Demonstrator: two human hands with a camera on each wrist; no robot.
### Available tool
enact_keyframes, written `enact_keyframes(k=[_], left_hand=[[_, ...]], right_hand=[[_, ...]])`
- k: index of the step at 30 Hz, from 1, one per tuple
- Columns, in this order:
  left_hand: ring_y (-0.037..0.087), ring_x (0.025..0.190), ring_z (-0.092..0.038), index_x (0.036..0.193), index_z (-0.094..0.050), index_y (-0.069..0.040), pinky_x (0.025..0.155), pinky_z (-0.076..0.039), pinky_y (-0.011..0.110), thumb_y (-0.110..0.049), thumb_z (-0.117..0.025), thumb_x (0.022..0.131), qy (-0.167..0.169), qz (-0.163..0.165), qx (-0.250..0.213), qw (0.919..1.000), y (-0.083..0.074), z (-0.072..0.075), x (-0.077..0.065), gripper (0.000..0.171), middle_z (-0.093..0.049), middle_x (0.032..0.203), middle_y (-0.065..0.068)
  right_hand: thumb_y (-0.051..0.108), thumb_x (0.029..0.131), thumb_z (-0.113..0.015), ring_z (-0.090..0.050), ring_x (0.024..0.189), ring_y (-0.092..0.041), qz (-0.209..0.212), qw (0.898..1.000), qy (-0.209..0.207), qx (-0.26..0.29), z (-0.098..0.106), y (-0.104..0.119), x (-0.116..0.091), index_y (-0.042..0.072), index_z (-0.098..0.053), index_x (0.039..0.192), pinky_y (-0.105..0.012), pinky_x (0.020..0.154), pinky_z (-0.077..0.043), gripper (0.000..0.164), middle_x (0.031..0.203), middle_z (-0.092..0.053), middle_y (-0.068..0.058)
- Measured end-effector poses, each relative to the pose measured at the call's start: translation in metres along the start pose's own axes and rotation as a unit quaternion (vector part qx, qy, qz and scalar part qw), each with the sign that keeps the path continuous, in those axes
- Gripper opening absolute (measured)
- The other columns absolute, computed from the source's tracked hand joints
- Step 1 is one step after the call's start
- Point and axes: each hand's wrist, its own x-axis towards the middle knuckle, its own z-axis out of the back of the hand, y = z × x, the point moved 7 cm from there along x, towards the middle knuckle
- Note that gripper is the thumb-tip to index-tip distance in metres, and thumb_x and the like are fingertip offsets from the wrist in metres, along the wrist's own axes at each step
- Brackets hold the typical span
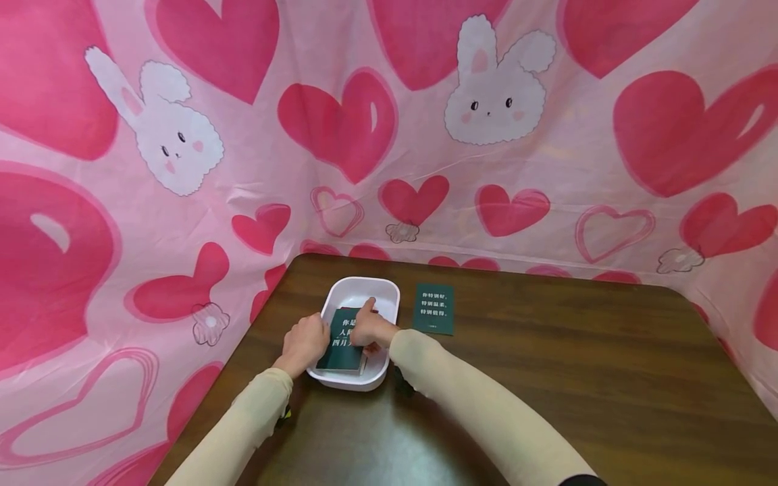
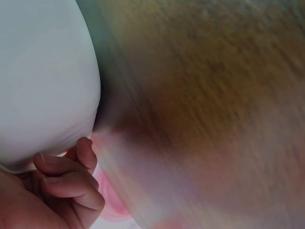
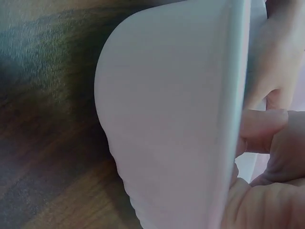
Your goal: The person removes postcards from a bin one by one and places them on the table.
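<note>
One green card (image 1: 338, 352) lies in the white tray (image 1: 363, 286), long axis near-to-far, between left grip (image 1: 305, 343) and right grip (image 1: 372, 328); the right overlaps it, nearer; whether either grasps, I cannot tell.

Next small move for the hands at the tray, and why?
Probably a slight nudge with the right hand to square up the green booklet in the white tray. A red edge shows beyond its far side and a pale edge at its near right, so what lies beneath looks misaligned. The left hand is at the tray's left rim.
</note>
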Motion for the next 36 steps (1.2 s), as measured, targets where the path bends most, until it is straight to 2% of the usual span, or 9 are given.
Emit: enact_keyframes(k=[2,4,10,13,22,25,28,31,36], left_hand=[[0.027,0.073,-0.063,0.115,-0.063,0.008,0.071,-0.061,0.049,-0.018,-0.061,0.104,-0.003,-0.006,0.003,1.0,-0.001,0.001,0.0,0.028,-0.063,0.085,0.014],[0.027,0.072,-0.063,0.114,-0.063,0.008,0.071,-0.061,0.048,-0.017,-0.061,0.104,-0.005,-0.011,0.006,0.9999,-0.002,0.001,0.0,0.027,-0.062,0.085,0.013],[0.026,0.072,-0.063,0.116,-0.062,0.009,0.072,-0.062,0.049,-0.017,-0.061,0.104,-0.001,-0.009,0.006,0.9999,-0.001,0.0,0.001,0.028,-0.063,0.085,0.013],[0.026,0.072,-0.063,0.116,-0.062,0.009,0.073,-0.062,0.049,-0.017,-0.061,0.104,0.0,-0.007,0.005,1.0,-0.001,0.0,0.001,0.029,-0.063,0.086,0.014],[0.027,0.075,-0.066,0.119,-0.062,0.008,0.074,-0.063,0.051,-0.019,-0.061,0.105,0.003,0.002,-0.007,1.0,0.001,-0.001,0.001,0.03,-0.064,0.088,0.014],[0.027,0.075,-0.065,0.119,-0.062,0.008,0.074,-0.063,0.05,-0.019,-0.061,0.105,0.003,0.003,-0.007,1.0,0.001,-0.001,0.001,0.03,-0.064,0.087,0.014],[0.027,0.075,-0.066,0.119,-0.062,0.008,0.074,-0.063,0.05,-0.019,-0.06,0.105,0.001,0.002,-0.006,1.0,0.002,-0.001,0.001,0.03,-0.065,0.088,0.014],[0.027,0.075,-0.066,0.12,-0.062,0.008,0.073,-0.063,0.049,-0.019,-0.06,0.105,0.0,-0.001,-0.003,1.0,0.002,-0.001,0.002,0.031,-0.064,0.088,0.014],[0.026,0.073,-0.064,0.118,-0.062,0.009,0.07,-0.062,0.047,-0.018,-0.06,0.105,0.005,-0.002,-0.003,1.0,0.0,-0.002,0.002,0.03,-0.062,0.083,0.012]], right_hand=[[0.003,0.096,-0.067,-0.048,0.046,-0.016,0.003,1.0,-0.007,-0.01,0.001,0.002,0.0,0.003,0.007,0.166,-0.024,0.043,-0.044,0.102,0.115,-0.054,-0.025],[0.003,0.097,-0.067,-0.049,0.047,-0.017,0.005,1.0,-0.009,-0.015,0.002,0.003,0.0,0.004,0.008,0.166,-0.025,0.043,-0.045,0.102,0.116,-0.053,-0.024],[0.005,0.098,-0.066,-0.049,0.046,-0.018,0.016,0.999,-0.006,-0.027,0.005,0.005,0.0,0.004,0.01,0.166,-0.026,0.043,-0.045,0.101,0.092,-0.058,-0.019],[0.005,0.099,-0.065,-0.048,0.047,-0.018,0.018,0.999,-0.005,-0.037,0.007,0.005,0.0,0.003,0.01,0.165,-0.025,0.044,-0.045,0.101,0.089,-0.056,-0.018],[0.008,0.099,-0.068,-0.051,0.05,-0.017,0.018,0.998,-0.006,-0.063,0.013,0.007,-0.002,0.0,0.006,0.165,-0.024,0.047,-0.048,0.099,0.1,-0.056,-0.02],[0.01,0.098,-0.069,-0.053,0.051,-0.019,0.025,0.996,-0.008,-0.081,0.015,0.009,0.003,-0.006,-0.004,0.163,-0.027,0.048,-0.051,0.094,0.101,-0.058,-0.021],[0.011,0.093,-0.073,-0.057,0.056,-0.023,0.039,0.995,-0.009,-0.096,0.015,0.007,0.016,-0.01,-0.026,0.154,-0.032,0.048,-0.052,0.08,0.101,-0.058,-0.021],[0.012,0.089,-0.078,-0.058,0.06,-0.026,0.052,0.994,-0.008,-0.099,0.012,0.001,0.037,-0.006,-0.047,0.138,-0.035,0.047,-0.053,0.061,0.1,-0.059,-0.019],[0.01,0.089,-0.077,-0.056,0.05,-0.025,0.069,0.993,-0.01,-0.092,0.006,-0.01,0.068,-0.004,-0.055,0.125,-0.034,0.043,-0.05,0.045,0.093,-0.06,-0.018]])
